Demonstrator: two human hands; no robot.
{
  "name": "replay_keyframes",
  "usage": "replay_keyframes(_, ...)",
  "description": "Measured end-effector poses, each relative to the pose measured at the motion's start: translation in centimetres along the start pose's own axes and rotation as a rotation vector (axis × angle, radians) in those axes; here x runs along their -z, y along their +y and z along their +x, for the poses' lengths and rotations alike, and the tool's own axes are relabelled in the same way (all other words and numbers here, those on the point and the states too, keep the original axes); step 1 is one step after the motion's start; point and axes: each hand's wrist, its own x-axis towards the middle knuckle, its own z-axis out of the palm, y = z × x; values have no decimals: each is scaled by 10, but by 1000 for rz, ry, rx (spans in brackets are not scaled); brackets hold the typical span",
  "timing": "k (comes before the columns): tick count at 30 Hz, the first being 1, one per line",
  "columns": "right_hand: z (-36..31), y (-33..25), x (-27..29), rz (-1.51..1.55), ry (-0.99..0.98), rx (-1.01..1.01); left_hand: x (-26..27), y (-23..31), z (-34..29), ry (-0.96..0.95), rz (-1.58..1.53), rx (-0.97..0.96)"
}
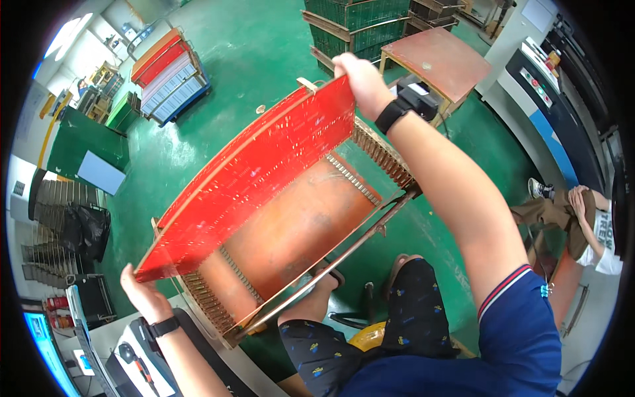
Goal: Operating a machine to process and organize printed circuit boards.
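A large red printed circuit board panel (264,169), covered in small light marks, is tilted between my two hands. My left hand (144,296) is closed on its lower left corner. At the upper right corner, my right hand (362,83) grips the panel's edge. Below it stands a metal-framed rack (317,283) with rows of slots (383,157) along its sides and a brown-orange base board (301,228). The panel's lower edge lies within the rack's frame; whether it sits in the slots I cannot tell.
A trolley (173,79) stacked with red and pale panels stands at the far left. Green wire crates (357,23) and a low reddish table (433,63) are beyond my right hand. A seated person (582,218) is at the right, near a machine with buttons (536,86).
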Motion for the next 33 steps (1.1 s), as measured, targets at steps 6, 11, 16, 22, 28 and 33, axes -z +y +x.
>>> replay_keyframes(6, -19, 64, 46, -380, 176, -11, -5, -44, -17, -7, 330, -26)
replay_keyframes(11, -129, 16, 118, -599, 170, 182, -62, -25, -14, -376, 467, -410)
replay_keyframes(16, -306, 10, 185, -671, 320, -153, -164, -45, 25, -608, 799, -634)
replay_keyframes(22, -528, 41, 211, -988, 353, -707, -212, -137, 133, -656, 1029, -866)
replay_keyframes(28, -683, 61, 200, -1058, 439, -1064, -254, -138, 163, -758, 1376, -762)
replay_keyframes(33, -733, 85, 210, -1032, 501, -1180, -248, -27, 194, -467, 1412, -1172)
